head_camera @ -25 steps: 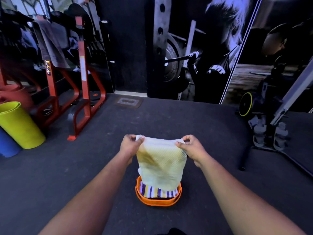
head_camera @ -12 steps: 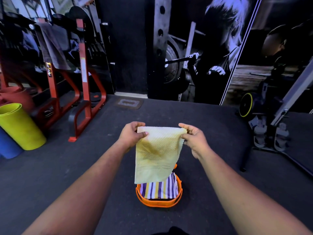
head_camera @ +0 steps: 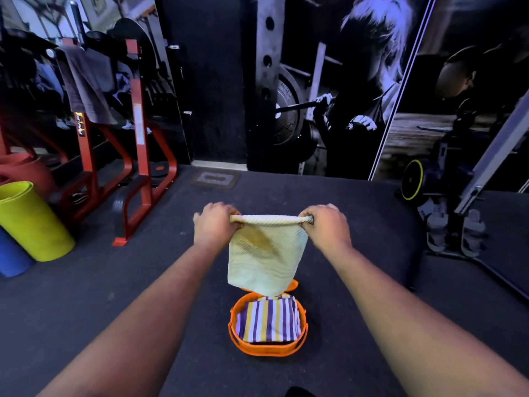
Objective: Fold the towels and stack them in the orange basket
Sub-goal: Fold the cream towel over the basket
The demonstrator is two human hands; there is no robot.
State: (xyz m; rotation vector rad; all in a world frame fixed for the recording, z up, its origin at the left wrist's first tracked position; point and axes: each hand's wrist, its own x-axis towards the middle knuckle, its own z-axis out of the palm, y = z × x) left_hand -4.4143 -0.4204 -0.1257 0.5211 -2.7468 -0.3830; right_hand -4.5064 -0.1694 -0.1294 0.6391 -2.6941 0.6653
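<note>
A pale yellow towel (head_camera: 266, 256) with a brownish stain hangs folded in the air, stretched between both hands. My left hand (head_camera: 213, 226) grips its top left corner and my right hand (head_camera: 326, 226) grips its top right corner, knuckles up. Below and nearer to me stands the orange basket (head_camera: 267, 349) on the dark floor mat. A folded towel with purple, yellow and white stripes (head_camera: 269, 320) lies inside it. The yellow towel's lower edge hangs just above the basket's far rim and hides part of it.
A red steel rack (head_camera: 137, 156) with a grey towel (head_camera: 86, 87) draped over it stands at the left. Rolled yellow (head_camera: 31, 222) and blue (head_camera: 11, 256) mats lie beside it. Gym equipment with a yellow-rimmed wheel (head_camera: 412, 180) and a slanted metal bar stands at the right.
Both hands have lifted the yellow towel higher and away from me, turning knuckles up. The striped towel in the basket, mostly covered before, now shows almost fully.
</note>
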